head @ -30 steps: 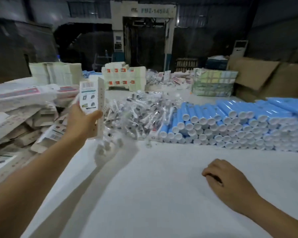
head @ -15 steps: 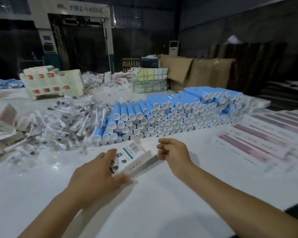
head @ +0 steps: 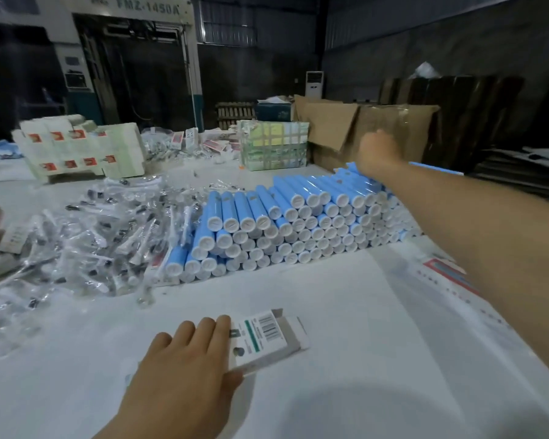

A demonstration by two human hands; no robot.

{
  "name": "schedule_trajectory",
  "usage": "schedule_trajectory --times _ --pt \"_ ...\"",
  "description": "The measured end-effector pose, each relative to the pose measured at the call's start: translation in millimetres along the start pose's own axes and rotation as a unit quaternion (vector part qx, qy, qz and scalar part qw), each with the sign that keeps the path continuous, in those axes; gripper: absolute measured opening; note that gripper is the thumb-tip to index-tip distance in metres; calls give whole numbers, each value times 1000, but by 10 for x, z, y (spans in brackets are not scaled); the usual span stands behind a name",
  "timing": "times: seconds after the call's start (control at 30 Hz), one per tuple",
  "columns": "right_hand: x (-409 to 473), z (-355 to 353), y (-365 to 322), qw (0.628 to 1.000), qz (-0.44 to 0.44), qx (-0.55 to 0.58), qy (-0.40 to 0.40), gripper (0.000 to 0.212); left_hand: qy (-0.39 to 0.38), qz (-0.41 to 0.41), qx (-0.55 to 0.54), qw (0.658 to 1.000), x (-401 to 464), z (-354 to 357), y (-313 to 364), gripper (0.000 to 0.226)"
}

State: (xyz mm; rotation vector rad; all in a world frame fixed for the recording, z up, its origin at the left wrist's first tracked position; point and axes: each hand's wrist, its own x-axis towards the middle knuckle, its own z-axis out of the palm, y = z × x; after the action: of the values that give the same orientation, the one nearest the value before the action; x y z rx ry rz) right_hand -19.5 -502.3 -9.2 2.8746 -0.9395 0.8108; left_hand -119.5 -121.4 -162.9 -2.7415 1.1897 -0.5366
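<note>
Presently gripping carton in left hand; right hand, fingers indiscernible, over blue tubes; risk: toppling stack with forearm.

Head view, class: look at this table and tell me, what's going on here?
A person is working at a white table. The left hand holds a small carton down on it, fingers on top, thumb at the near edge, end flap open. The right hand reaches out over the far end of the stack of blue tubes; it is blurred, so whether it grips one is unclear.
</note>
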Motion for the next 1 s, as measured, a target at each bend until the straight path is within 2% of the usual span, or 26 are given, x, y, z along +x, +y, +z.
schedule_trajectory --times 0.13,0.2,0.23,0.3,0.4,0.5,0.53,0.57,0.63,0.7,0.77,0.9,1.0 --pt "168 185 44 987 29 -112 -108 24 -44 -8 -54 998 53 -63 12 70" --pt "219 258 29 983 40 -135 -116 27 -27 -13 -67 997 51 12 6 75" --pt "234 264 16 982 42 -141 -117 28 -55 -19 -66 996 42 30 4 76" --pt "259 264 10 984 37 -135 -114 27 -65 -18 -41 997 47 45 -7 76" --pt "200 180 -27 994 21 -77 -78 28 -70 -30 -37 996 31 53 -14 74" --pt "1 -47 -173 994 -1 106 -28 28 -56 -43 -31 997 23 18 -1 75" --pt "-118 -124 -224 980 -3 200 -11 27 -50 -55 -40 996 14 -19 0 76" --pt "-290 -198 -262 953 -5 302 -6 36 -47 -68 -57 995 -4 -50 4 76" --pt "-735 -269 -257 869 -11 494 -39 74 -18 -78 -80 994 -30 -64 -15 75" --pt "-1239 -189 -193 797 8 600 -65 92 1 -86 -76 993 -7 -77 -48 72" --pt "-1748 -34 -167 759 38 646 -69 86 0 -96 -74 993 1 -87 -50 70" --pt "-2361 218 -250 717 105 687 -62 60 -2 -97 -64 993 -41 -101 50 68" --pt "-2527 282 -348 705 101 700 -57 47 15 -108 -77 991 -43 -104 68 68"
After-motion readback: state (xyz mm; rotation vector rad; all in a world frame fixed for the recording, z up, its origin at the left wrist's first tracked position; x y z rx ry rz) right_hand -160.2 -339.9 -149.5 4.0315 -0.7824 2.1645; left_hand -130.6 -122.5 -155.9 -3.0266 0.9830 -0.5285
